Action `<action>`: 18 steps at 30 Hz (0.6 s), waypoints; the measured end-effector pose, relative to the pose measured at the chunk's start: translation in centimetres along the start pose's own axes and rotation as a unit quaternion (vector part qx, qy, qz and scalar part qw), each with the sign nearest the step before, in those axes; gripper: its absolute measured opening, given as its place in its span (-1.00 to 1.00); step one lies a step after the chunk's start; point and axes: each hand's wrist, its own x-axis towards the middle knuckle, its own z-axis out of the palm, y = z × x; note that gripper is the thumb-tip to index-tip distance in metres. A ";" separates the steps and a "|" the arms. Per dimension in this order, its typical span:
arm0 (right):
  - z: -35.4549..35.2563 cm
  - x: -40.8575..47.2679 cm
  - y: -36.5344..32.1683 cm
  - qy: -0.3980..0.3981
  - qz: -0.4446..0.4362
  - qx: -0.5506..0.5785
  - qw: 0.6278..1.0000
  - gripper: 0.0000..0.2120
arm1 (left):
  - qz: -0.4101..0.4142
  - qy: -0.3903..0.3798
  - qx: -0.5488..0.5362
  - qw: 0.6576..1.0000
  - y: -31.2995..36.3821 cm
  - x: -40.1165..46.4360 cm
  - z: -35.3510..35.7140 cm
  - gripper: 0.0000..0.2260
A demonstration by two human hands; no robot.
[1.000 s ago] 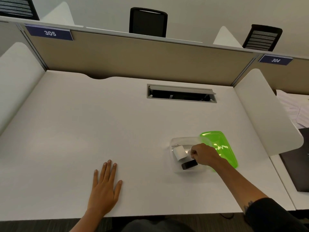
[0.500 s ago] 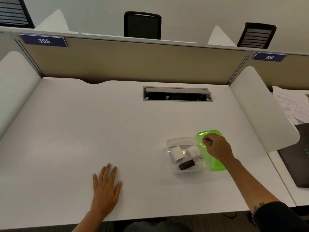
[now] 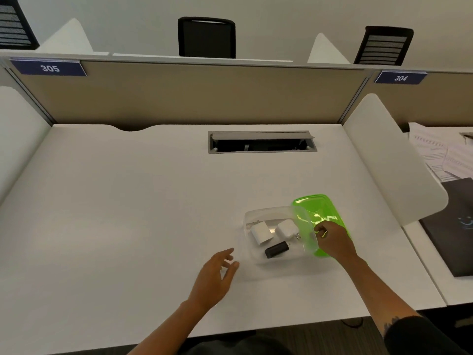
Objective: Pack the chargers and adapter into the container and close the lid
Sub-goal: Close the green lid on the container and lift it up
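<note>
- You face a white desk [image 3: 128, 213] with an open cable hatch [image 3: 261, 142] set into it.
- Behind it stands a tan partition [image 3: 204, 93] bearing signs 305 [image 3: 50, 68] and 304 [image 3: 400, 78].
- Black chairs [image 3: 206, 37] stand against the plain pale wall [image 3: 281, 19].

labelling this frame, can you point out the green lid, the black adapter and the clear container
green lid [image 3: 323, 210]: head view, on its top face, above the right hand.
black adapter [image 3: 276, 249]: head view, middle of its dark body.
clear container [image 3: 266, 209]: head view, on its far rim.
</note>
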 end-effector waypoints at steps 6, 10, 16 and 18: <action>0.5 -0.6 0.8 -0.081 0.021 -0.043 0.996 -0.81 | -0.072 0.011 -0.083 0.994 4.1 2.1 1.6 -0.57; 0.9 -0.6 0.7 -0.092 0.021 -0.064 0.993 -0.76 | -0.089 0.026 -0.088 0.992 4.7 2.3 1.8 -0.60; 0.6 0.0 0.6 -0.116 -0.019 -0.120 0.986 -0.94 | -0.087 0.027 -0.085 0.992 5.2 2.2 1.9 -0.65; 0.3 0.1 0.6 -0.113 -0.021 -0.141 0.983 -0.93 | -0.085 0.028 -0.086 0.992 5.3 2.1 2.0 -0.66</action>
